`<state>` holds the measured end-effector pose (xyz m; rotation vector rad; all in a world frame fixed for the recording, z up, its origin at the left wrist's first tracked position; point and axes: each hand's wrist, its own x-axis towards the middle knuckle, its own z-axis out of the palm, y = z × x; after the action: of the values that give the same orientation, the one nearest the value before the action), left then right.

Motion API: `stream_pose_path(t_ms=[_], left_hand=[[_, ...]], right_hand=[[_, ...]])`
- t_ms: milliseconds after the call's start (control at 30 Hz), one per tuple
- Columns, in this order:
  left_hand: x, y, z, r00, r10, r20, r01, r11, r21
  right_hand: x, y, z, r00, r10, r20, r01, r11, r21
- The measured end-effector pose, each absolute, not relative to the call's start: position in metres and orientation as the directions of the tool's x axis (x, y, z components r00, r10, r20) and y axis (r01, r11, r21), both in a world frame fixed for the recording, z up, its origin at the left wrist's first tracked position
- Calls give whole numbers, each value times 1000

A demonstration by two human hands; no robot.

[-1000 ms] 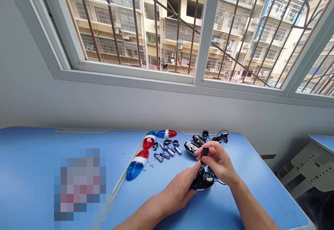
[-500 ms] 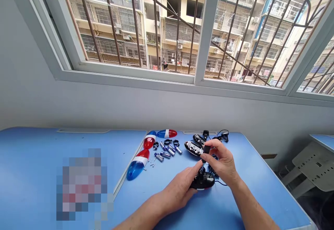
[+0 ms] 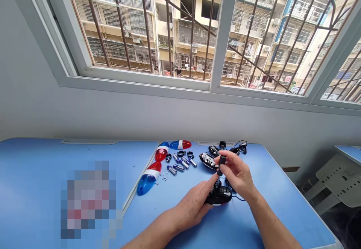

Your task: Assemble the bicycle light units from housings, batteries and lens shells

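My left hand (image 3: 194, 200) is closed around the left end of a black oval light housing (image 3: 225, 196), which rests on the blue table with a strip of red and white along its lower edge. In the fingers of my right hand (image 3: 238, 175) is a screwdriver (image 3: 222, 162) with a black handle, held upright. Its shaft points down at the black fitting on top of the housing, and my left thumb is beside the shaft. The exact spot under the tip is too small to make out. A black cable (image 3: 239, 198) runs out at the housing's right.
Left of my hands lie red, white and blue covers (image 3: 149, 177), several batteries (image 3: 184, 162), black ring clamps (image 3: 182, 153) and small screws (image 3: 165, 178). Behind my right hand are opened black housings (image 3: 208, 160) and cabled black parts (image 3: 242, 147). A wall and barred window stand beyond.
The screwdriver handle has turned slightly in my right fingers, which have shifted their grip on it. My left hand and the light housing stay in place.
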<state>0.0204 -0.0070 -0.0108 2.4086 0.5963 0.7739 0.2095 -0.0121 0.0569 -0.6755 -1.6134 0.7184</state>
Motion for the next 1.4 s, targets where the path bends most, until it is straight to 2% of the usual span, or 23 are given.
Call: stream_pose_path(t_ms=[167, 267, 633, 1000, 1400], left_hand=[[21, -9, -2, 749, 548, 372, 232, -743, 627], [21, -9, -1, 751, 528, 397, 207, -759, 618], [18, -6, -12, 737, 489, 466, 193, -814, 548], [24, -12, 3, 735, 560, 382, 243, -744, 623], [24, -5, -7, 695, 554, 459, 204, -764, 612]], right_hand=[[204, -12, 60, -59, 598, 799, 276, 779, -563], [202, -14, 63, -31, 565, 824, 323, 786, -527], [207, -14, 56, -67, 580, 812, 301, 787, -538], [200, -17, 59, -106, 595, 796, 294, 784, -547], [200, -16, 55, -44, 619, 784, 278, 762, -585]])
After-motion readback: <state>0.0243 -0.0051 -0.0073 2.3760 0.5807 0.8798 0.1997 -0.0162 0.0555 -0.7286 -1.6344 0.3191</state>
